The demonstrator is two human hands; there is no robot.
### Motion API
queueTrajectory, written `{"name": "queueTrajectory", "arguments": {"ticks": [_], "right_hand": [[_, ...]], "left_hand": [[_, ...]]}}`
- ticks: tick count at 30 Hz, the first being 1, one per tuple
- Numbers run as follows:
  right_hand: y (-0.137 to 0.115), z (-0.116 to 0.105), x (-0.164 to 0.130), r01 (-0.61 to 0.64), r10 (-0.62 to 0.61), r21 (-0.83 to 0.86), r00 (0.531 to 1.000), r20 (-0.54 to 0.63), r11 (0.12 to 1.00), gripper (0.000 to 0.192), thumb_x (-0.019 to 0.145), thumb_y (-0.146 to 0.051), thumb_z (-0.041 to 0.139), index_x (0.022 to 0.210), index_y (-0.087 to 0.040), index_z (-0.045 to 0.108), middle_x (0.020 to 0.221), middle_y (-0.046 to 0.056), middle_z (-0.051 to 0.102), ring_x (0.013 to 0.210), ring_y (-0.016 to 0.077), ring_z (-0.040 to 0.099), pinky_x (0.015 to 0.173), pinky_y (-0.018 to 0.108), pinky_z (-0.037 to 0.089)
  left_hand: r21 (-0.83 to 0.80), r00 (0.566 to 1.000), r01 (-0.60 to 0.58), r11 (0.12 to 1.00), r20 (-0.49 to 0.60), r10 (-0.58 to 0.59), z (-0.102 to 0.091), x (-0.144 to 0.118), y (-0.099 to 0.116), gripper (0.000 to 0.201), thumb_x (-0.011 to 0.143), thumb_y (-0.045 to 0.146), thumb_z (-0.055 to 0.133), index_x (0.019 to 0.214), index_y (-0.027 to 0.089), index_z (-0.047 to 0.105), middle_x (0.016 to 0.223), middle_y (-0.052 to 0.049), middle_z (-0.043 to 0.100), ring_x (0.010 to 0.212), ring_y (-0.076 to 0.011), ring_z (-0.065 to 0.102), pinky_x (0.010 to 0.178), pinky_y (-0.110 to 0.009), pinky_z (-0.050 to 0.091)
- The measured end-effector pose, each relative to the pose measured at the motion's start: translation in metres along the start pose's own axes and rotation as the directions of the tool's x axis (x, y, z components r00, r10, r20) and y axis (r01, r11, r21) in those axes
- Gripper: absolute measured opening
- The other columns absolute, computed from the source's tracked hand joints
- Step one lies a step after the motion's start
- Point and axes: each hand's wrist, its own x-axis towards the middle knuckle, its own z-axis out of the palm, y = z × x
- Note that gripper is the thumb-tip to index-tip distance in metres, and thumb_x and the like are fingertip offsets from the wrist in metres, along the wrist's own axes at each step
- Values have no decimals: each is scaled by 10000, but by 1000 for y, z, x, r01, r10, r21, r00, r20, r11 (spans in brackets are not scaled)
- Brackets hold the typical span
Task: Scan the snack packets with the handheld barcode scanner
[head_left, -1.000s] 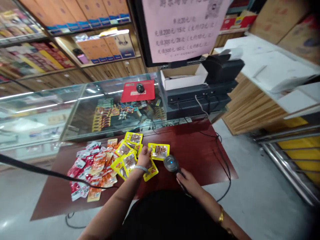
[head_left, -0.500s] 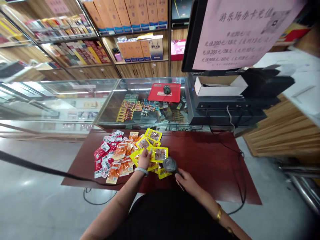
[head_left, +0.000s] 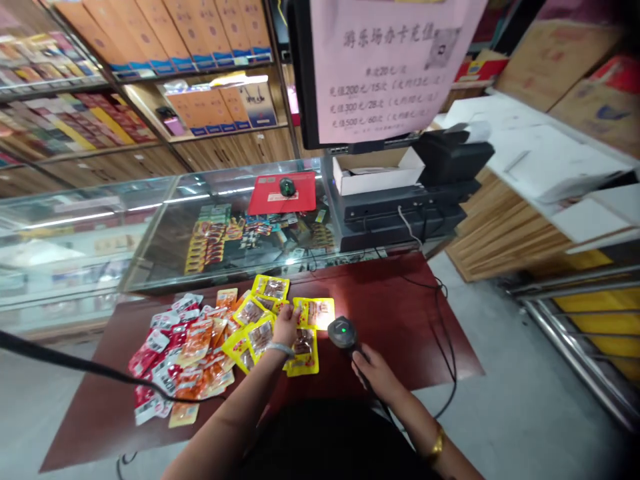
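Note:
My left hand (head_left: 286,327) is closed on the edge of a yellow snack packet (head_left: 314,312) with a clear window, held at the right of the heap. My right hand (head_left: 376,375) grips the handle of a black barcode scanner (head_left: 343,331), its green light lit. The scanner head is just right of that packet, and bright light falls on the packet's right end. Other yellow packets (head_left: 260,335) lie around and below my left hand. Left of them are orange packets (head_left: 197,339), then red-and-white packets (head_left: 160,360), heaped loosely on the dark red table (head_left: 390,320).
Behind the table stands a glass display case (head_left: 165,227) with a red mouse pad (head_left: 260,197) and a mouse on top. A monitor with a pink notice (head_left: 390,73) and an open white box (head_left: 380,175) are at its right. Black cables (head_left: 443,333) run over the table's right side.
The view has turned right. My left hand has shifted the yellow packet clear of the others toward the scanner. A green light now shows on the scanner, and its beam brightens the packet.

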Motion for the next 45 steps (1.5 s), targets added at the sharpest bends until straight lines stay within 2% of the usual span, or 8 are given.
{"name": "queueTrajectory", "arguments": {"ticks": [12, 16, 19, 22, 28, 31, 39, 45], "right_hand": [[26, -96, -19, -27, 111, 254, 940, -323, 967, 607, 732, -787, 573, 938, -223, 484, 552, -87, 487, 373, 68, 382, 363, 188, 287], [33, -104, -26, -14, 118, 284, 928, -353, 959, 605, 732, -780, 584, 940, -221, 485, 558, -85, 486, 378, 65, 388, 366, 185, 280], [30, -99, -27, -33, 129, 272, 931, -343, 962, 609, 717, -787, 592, 923, -223, 490, 540, -91, 473, 373, 66, 381, 367, 187, 281], [21, -90, -26, -65, 133, 234, 948, -288, 970, 613, 699, -799, 593, 879, -223, 488, 527, -97, 460, 363, 66, 367, 363, 194, 283], [12, -62, -17, -75, 101, 165, 982, -157, 983, 578, 727, -767, 590, 880, -218, 493, 544, -89, 477, 382, 74, 377, 378, 206, 294], [13, -47, -12, -81, 91, 126, 993, -73, 989, 558, 738, -761, 577, 833, -222, 472, 515, -103, 447, 373, 69, 351, 373, 204, 276], [20, -27, -12, -75, 76, 47, 997, -4, 996, 558, 748, -765, 571, 822, -223, 461, 530, -100, 474, 378, 65, 370, 371, 193, 280], [15, -32, -17, -79, 86, 92, 993, -81, 993, 571, 730, -771, 588, 823, -220, 472, 527, -98, 479, 375, 61, 369, 374, 190, 297]], "left_hand": [[-17, 967, 55, 998, 251, -49, 185, 38, 77, 305, 839, 483, 582, 782, 204, 472, 679, 25, 597, 564, -102, 592, 505, -233, 526], [-27, 947, 112, 993, 306, -98, 219, 35, 88, 195, 872, 362, 598, 832, 184, 531, 763, -12, 657, 621, -98, 639, 559, -224, 551], [10, 927, 92, 996, 364, -89, 208, 35, 88, 164, 863, 319, 627, 905, 165, 591, 798, -38, 688, 671, -117, 670, 615, -244, 566], [237, 920, -101, 966, 393, 0, 161, 33, 81, 203, 817, 305, 682, 964, 174, 636, 846, -59, 710, 776, -157, 687, 730, -287, 562], [848, 890, -424, 319, 456, -28, 26, 1, 46, 540, 563, 364, 862, 1033, 195, 655, 1184, -159, 637, 1181, -352, 549, 1000, -481, 404], [893, 899, -409, 185, 430, -86, -7, -20, 27, 631, 546, 387, 858, 1090, 169, 624, 1190, -183, 617, 1189, -385, 526, 998, -520, 376], [790, 907, -306, 532, 412, -89, -9, -25, 19, 276, 788, 284, 659, 1042, 196, 596, 983, -120, 703, 980, -268, 661, 848, -356, 462], [440, 910, -119, 890, 407, -80, 32, -13, 32, 160, 782, 182, 645, 927, 194, 578, 744, -7, 655, 596, -137, 624, 568, -235, 480]]}}
